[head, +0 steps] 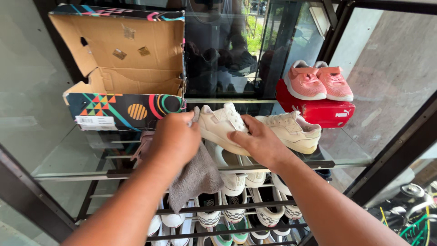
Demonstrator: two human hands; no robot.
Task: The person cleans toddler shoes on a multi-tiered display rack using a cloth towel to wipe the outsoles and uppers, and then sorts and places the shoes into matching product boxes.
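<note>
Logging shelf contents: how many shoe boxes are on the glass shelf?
2: an open patterned box at the left, beside the left hand, and a red box at the right under pink shoes.

Your two forearms come in bare from five and seven o'clock, no sleeves, watch or rings showing on your left hand [175,136] or right hand [259,141].
</note>
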